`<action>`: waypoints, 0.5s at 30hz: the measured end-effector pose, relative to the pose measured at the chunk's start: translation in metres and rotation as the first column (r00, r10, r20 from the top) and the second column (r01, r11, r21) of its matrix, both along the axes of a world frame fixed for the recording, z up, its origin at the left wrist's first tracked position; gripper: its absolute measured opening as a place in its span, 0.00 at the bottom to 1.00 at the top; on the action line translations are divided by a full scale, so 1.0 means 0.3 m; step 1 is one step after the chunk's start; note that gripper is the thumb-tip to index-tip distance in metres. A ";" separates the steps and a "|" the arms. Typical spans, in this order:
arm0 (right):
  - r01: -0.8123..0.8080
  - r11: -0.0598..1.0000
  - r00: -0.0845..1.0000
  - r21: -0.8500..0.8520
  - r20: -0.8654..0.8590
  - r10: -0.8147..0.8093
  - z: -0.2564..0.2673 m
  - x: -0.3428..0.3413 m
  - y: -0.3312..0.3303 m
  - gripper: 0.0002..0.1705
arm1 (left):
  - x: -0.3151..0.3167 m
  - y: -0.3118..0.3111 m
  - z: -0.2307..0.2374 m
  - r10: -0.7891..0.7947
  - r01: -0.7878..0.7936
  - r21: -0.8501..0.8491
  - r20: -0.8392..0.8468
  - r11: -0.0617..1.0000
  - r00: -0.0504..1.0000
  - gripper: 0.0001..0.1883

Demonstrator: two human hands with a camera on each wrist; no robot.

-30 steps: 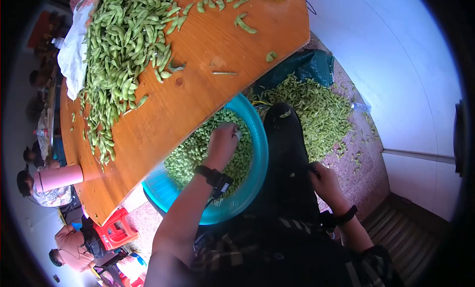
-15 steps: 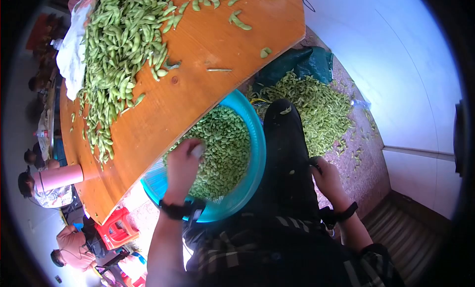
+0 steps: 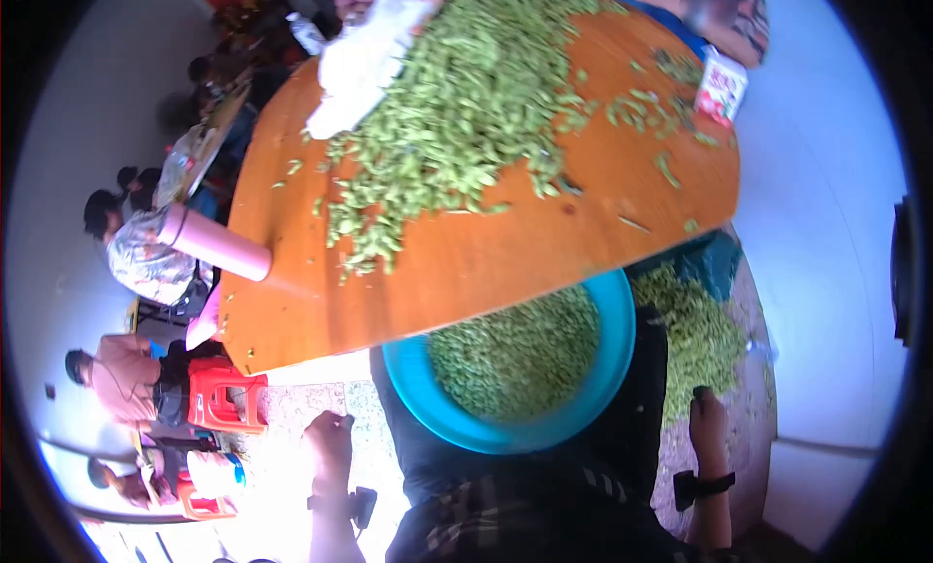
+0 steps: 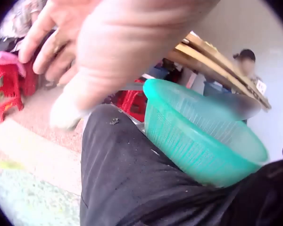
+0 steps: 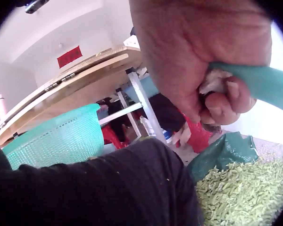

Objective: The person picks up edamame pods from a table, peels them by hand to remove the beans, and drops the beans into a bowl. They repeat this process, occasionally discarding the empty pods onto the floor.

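My left hand (image 3: 330,444) is out to the left of the basin, over the bright floor. In the left wrist view the fingers (image 4: 47,52) are loosely bent and hold nothing; the thumb has a white covering. My right hand (image 3: 709,435) is low beside the right thigh. Its fingers (image 5: 226,103) curl in against a smooth teal thing (image 5: 264,84), whose far end runs out of the right wrist view. Something white shows between palm and fingertips. On my lap sits a teal basin (image 3: 418,393), its sides perforated, containing shelled green beans (image 3: 515,354).
A wooden table (image 3: 486,252) overhangs the basin's far side and carries a heap of edamame pods (image 3: 476,106), a white bag (image 3: 360,72), a carton (image 3: 721,87) and a pink bottle (image 3: 219,242). Pods (image 3: 695,335) cover the floor right. Red stools (image 3: 224,393) and people are left.
My left hand has come out of the basin and swung left past its rim. The head view has turned left, showing more of the table. The right hand stays beside the thigh.
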State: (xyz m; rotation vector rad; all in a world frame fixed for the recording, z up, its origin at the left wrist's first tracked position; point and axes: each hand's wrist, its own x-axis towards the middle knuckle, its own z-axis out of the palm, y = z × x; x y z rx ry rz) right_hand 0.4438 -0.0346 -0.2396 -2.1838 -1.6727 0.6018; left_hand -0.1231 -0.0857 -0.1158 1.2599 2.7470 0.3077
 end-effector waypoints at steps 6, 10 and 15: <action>-0.036 0.997 0.996 0.070 -0.074 0.041 0.148 -0.158 0.095 0.11 | 0.135 0.279 0.293 -0.202 0.263 0.431 -0.183 0.863 0.962 0.12; -0.087 0.980 0.986 0.181 -0.123 0.111 0.271 -0.288 0.129 0.11 | 0.223 0.543 0.324 -0.351 0.376 0.509 -0.149 0.774 0.924 0.12; -0.196 0.967 0.930 0.159 -0.281 0.235 0.472 -0.482 0.167 0.15 | 0.246 0.693 0.223 -0.405 0.398 0.393 -0.070 0.829 0.912 0.11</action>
